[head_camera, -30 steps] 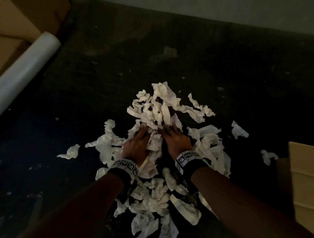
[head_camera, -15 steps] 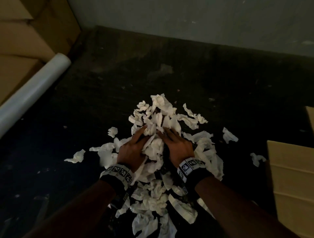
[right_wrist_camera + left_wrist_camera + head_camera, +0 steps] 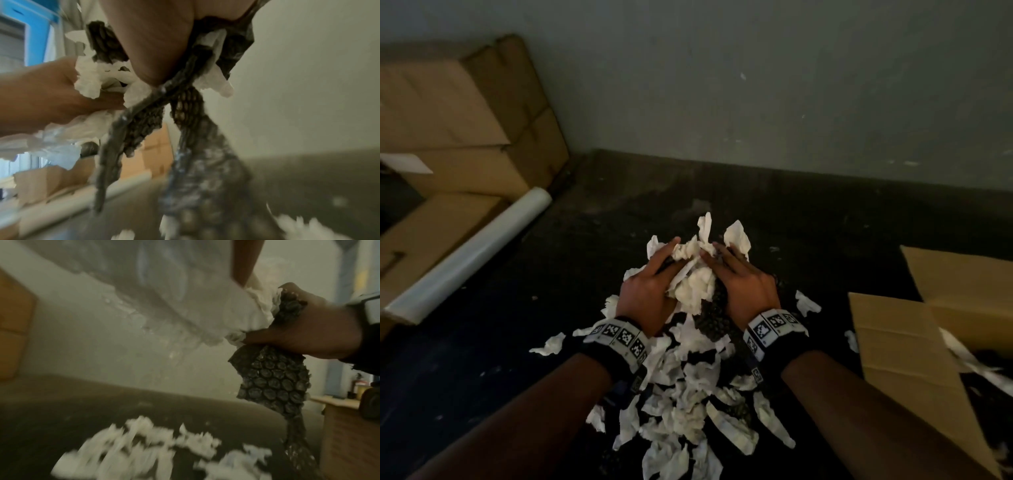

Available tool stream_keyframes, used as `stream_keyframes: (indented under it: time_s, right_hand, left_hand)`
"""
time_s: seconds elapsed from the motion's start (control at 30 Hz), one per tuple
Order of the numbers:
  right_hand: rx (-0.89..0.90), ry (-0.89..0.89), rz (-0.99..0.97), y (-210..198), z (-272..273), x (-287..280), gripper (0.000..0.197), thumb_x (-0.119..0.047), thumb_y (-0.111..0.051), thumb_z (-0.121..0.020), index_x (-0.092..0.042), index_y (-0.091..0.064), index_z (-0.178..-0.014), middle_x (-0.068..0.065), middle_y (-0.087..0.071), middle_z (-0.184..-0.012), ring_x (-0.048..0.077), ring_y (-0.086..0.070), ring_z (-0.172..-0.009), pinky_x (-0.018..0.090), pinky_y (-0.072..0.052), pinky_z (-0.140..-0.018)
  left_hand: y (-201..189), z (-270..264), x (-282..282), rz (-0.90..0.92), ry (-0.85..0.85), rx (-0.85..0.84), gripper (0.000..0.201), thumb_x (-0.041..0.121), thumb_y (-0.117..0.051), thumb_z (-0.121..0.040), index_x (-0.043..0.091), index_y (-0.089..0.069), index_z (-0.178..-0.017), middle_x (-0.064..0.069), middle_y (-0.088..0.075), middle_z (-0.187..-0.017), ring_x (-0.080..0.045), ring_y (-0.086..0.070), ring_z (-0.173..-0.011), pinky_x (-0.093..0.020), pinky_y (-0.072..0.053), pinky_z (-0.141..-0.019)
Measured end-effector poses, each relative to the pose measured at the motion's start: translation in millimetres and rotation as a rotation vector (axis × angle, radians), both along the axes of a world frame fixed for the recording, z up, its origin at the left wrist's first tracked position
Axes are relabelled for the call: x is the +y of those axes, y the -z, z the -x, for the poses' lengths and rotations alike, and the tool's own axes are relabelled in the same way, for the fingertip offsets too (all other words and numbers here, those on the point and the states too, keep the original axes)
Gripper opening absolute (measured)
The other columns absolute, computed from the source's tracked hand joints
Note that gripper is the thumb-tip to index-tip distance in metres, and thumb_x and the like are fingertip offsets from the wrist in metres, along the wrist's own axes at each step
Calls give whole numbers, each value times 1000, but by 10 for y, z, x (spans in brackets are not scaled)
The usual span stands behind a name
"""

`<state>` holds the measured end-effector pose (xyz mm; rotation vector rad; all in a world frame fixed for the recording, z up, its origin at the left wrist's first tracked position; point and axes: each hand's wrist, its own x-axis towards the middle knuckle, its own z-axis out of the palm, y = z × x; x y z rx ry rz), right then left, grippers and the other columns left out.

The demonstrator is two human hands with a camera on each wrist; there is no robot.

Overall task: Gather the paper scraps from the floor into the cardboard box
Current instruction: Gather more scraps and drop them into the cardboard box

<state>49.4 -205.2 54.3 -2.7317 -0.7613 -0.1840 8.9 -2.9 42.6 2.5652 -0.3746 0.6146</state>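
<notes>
Head view: no readable brand or text; only black-and-white square marker patterns on both wristbands (image 3: 619,337). The left hand (image 3: 645,291) and the right hand (image 3: 746,287) are cupped together around a bundle of paper scraps (image 3: 693,286) mixed with dark bubble wrap (image 3: 714,313), raised above the pile of scraps (image 3: 688,407) on the dark floor (image 3: 825,233). The open cardboard box (image 3: 900,346) stands at right, a few white scraps visible inside. Stacked cartons (image 3: 448,113) and a white roll (image 3: 469,253) sit at left.

Left wrist view: the right hand's fingers curl on paper and bubble wrap, which hangs down. Blurred.

Right wrist view: the left hand clutches white scraps; bubble wrap strips dangle below.
</notes>
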Motion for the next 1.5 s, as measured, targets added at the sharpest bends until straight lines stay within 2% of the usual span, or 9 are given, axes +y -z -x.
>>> stream_keyframes:
  time_s: [0.17,0.33,0.53,0.67,0.83,1.13,1.33,1.43,1.5]
  right_hand:
    - [-102,38,-4,-458,69,-440,68,-21,-60,-94,-36,-28,-152,-4,-24,-162,25,-25,-147,55,-51,-95]
    - [-179,106,-16,-806,231,-1129,65,-23,-60,-94,-35,-31,-151,-3,-27,-161,26,-29,-146,60,-49,-94]
    - [-259,185,6,-988,496,-2261,66,-21,-69,-88,-31,-43,-147,1,-41,-154,29,-44,-137,51,-57,-84]
    - [-274,248,27,-985,694,-3062,65,-20,-73,-85,-27,-48,-145,5,-47,-150,34,-50,-131,55,-57,-81]
    - [-224,341,68,-902,951,-3981,67,-26,-77,-83,-27,-47,-144,5,-49,-148,33,-53,-129,53,-57,-85]
    - [67,492,211,-702,1234,-5087,68,-46,-62,-88,-38,-35,-150,1,-33,-158,32,-47,-132,45,-45,-100]
    - [428,364,244,-62,1027,-5555,127,-61,-82,-60,-44,2,-153,6,-1,-165,38,-9,-149,58,-22,-117]
    - [614,341,289,-49,951,-5690,142,-74,-82,-44,-59,19,-142,2,12,-164,36,2,-150,64,-18,-116]
    - [662,306,271,-38,855,-5748,144,-80,-80,-36,-61,16,-142,2,8,-165,36,0,-150,64,-19,-115]
  left_hand:
    - [-467,-25,-389,-48,24,-45,51,43,-50,-89,29,-61,-137,8,-41,-157,-18,-72,-96,-35,-60,-68]
    - [-757,-55,-1037,-27,101,-73,51,38,-63,-90,31,-57,-140,11,-35,-160,-16,-69,-105,-40,-61,-74]
    - [-897,19,-2175,28,200,-76,50,45,-57,-90,35,-56,-139,13,-35,-159,-20,-70,-104,-46,-61,-76]
    - [-895,123,-3011,55,270,-33,55,53,-48,-88,33,-58,-138,8,-37,-158,-20,-67,-112,-52,-59,-81]
    - [-796,212,-3965,31,342,52,58,57,-43,-88,33,-57,-139,10,-35,-159,-18,-64,-114,-44,-59,-86]
    - [-390,315,-5160,25,401,223,46,39,-66,-90,31,-61,-134,5,-41,-152,-22,-61,-118,-39,-54,-91]
    - [-57,273,-5461,-225,394,675,111,62,-78,-71,47,-9,-156,-3,7,-166,-38,-23,-149,-54,-33,-115]
    - [-69,222,-5551,-409,422,740,136,64,-86,-61,44,9,-157,-3,12,-167,-39,-11,-152,-64,-24,-114]
    - [-26,129,-5588,-456,445,769,146,65,-89,-55,44,15,-155,1,13,-167,-39,-4,-153,-68,-24,-115]
